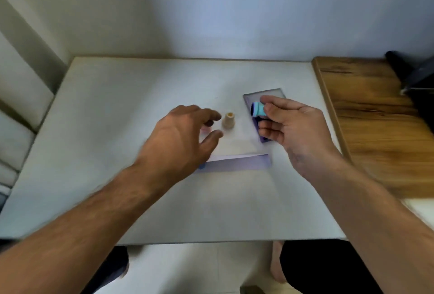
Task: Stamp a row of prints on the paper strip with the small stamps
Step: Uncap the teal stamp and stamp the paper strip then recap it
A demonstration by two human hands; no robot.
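Workspace: pale grey rectangular tabletop (94,129), set against a wall; a brown wood-grain surface (375,110) adjoins it on the right.
Paper strip: long white paper strip (237,163) lying flat on the table, near the person, partly under the left hand.
Prints so far: one blurred blue mark (201,166) near the strip's left end, at the edge of the left wrist. The rest of the visible strip looks blank. Motion blur prevents certainty about fainter marks.
Ink pad: flat rectangular purple ink pad (263,96) lying on the table right of centre, largely covered by the right hand.
Right hand: right hand (293,127) fingers closed on a small turquoise stamp with a dark inked face (258,109), held on its side above the pad, face pointing left.
Left hand: left hand (180,134) fingers spread and empty, thumb and forefinger parted just beside a small beige cone-shaped stamp (228,121) standing upright on the table. No contact visible.
Pink object: a pinkish item (206,129) shows between the left fingers, possibly another stamp; too hidden to tell.
Progress (judgement): early stage. One print at most is down; most of the row is left.
Step in hand (judgement): turquoise stamp appears inked and ready for the strip, while the left hand seems headed for the beige stamp.
Remaining: fill the strip rightward from the blue mark with evenly spaced prints.
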